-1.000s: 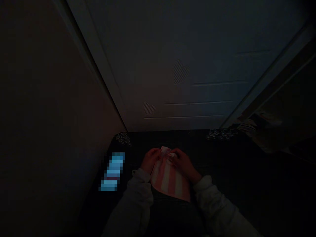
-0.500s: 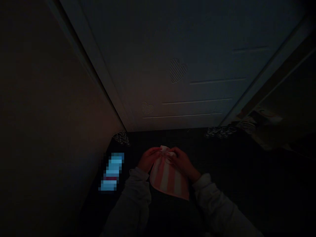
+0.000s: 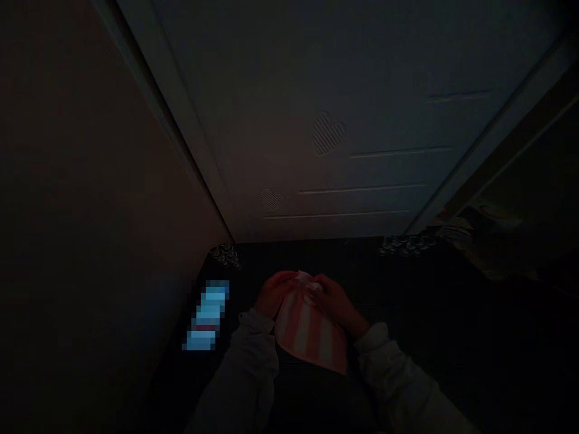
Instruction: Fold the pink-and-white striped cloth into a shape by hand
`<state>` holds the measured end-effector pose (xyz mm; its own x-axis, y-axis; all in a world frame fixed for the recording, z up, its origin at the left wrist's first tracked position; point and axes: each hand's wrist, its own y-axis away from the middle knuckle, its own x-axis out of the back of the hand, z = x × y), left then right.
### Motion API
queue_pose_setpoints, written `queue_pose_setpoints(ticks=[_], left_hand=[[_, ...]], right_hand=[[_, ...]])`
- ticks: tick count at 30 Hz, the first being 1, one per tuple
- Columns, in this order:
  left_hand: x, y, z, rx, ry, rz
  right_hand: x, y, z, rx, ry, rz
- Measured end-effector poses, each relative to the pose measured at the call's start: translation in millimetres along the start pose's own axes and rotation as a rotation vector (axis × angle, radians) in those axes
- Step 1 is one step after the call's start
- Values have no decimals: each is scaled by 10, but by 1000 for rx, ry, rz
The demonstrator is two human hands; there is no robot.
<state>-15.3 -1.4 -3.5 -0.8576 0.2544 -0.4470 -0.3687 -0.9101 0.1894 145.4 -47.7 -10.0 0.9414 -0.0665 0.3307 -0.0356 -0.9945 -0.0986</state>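
A pink-and-white striped cloth [image 3: 310, 337] hangs gathered at its top between my hands, its lower end spread in a fan over the dark tabletop. My left hand [image 3: 277, 292] has its fingers closed on the bunched upper left edge. On the right side, my right hand [image 3: 333, 301] pinches the gathered part near a pale ring-like shape [image 3: 312, 294]. Whether that shape is a separate ring or a fold, I cannot tell in this dim light. The fingertips are partly lost in shadow.
Shiny rings lie in one cluster [image 3: 225, 255] at the back left and another [image 3: 407, 244] at the back right. A lit phone [image 3: 207, 316], its screen blurred, is left of my arm. A pale panel with embossed hearts [image 3: 328, 134] rises behind the dark table [image 3: 398, 325].
The view has tilted slightly and grown dimmer. Both hands still hold the gathered cloth, with the right fingers a little shifted and the pale ring-like shape plainer beside them.
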Motion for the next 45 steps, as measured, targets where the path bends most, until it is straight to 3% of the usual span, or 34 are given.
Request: queue_pose_setpoints(ticks=[14, 20, 25, 36, 45], left_hand=[[-37, -17, 2, 18, 79, 106], [44, -62, -90, -61, -198, 75], [108, -81, -112, -51, -354, 49], [102, -34, -40, -20, -74, -70], [75, -27, -30, -21, -48, 0]], right_hand=[[-8, 11, 25, 24, -14, -21], [2, 17, -26, 9, -70, -2], [7, -3, -28, -31, -75, 29], [-7, -2, -22, 5, -52, 47], [-5, -11, 20, 26, -87, 7]])
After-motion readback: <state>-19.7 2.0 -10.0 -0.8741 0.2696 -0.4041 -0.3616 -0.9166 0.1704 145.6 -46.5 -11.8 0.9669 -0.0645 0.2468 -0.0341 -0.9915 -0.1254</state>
